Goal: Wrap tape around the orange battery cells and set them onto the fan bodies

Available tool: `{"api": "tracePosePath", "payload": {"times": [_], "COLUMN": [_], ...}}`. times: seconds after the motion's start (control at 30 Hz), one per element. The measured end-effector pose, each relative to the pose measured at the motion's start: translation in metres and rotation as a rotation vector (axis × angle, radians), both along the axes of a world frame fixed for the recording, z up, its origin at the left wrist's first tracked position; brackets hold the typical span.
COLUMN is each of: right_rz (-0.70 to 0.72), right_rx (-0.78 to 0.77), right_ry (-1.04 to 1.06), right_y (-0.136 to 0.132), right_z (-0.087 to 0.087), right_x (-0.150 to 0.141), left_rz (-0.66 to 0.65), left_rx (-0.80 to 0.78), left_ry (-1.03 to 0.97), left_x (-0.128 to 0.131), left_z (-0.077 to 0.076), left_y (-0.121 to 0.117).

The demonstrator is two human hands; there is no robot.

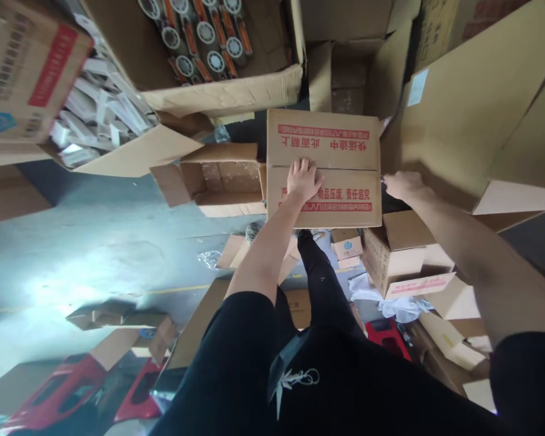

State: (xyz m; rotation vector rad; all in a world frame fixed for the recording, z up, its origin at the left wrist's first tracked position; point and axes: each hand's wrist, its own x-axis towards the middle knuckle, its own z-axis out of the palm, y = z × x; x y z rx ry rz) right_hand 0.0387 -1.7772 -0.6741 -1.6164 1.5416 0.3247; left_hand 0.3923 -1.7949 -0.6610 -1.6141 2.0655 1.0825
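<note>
A closed cardboard box (329, 160) with red printing lies in front of me, its flaps meeting in a seam across the top. My left hand (303, 180) rests flat on that top, fingers a little apart and holding nothing. Just past the box's right edge is my right hand (404, 183), its fingers closed. A small dark bit shows at those fingertips, against the box's side, too small to name.
An open carton (227, 94) of orange-and-silver parts stands at the back left, near a box of white pieces (97, 112). An open small box (229, 175) sits to the left. Large flaps (476, 109) rise at right. Red plastic stools (63, 387) stand lower left.
</note>
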Motion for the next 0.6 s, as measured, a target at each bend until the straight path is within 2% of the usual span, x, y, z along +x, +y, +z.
{"api": "tracePosePath", "payload": {"times": [0.07,0.17,0.27,0.37,0.47,0.6], "right_rz": [-0.081,-0.134,-0.056,0.048,0.228,0.479], "right_rx": [0.032,0.006,-0.004,0.051,0.070,0.081], "right_ry": [0.179,0.275,0.152,0.024,-0.089,-0.230], "right_y": [0.010,0.015,0.014,0.005,-0.014,-0.034], "right_z": [0.000,0.003,0.009,0.015,0.021,0.034], "right_x": [0.009,0.035,0.063,0.099,0.156,0.260], "left_rz": [0.001,0.001,-0.026,-0.042,-0.065,-0.069], "left_rx": [-0.016,-0.029,0.001,0.029,0.055,0.140], "left_ry": [-0.009,-0.055,-0.093,-0.110,-0.082,-0.054], "left_x": [-0.016,-0.024,-0.021,-0.016,-0.011,-0.001], "left_z": [-0.009,-0.009,0.001,0.014,0.025,0.025], "left_y": [-0.004,0.008,0.033,0.071,0.116,0.167]}}
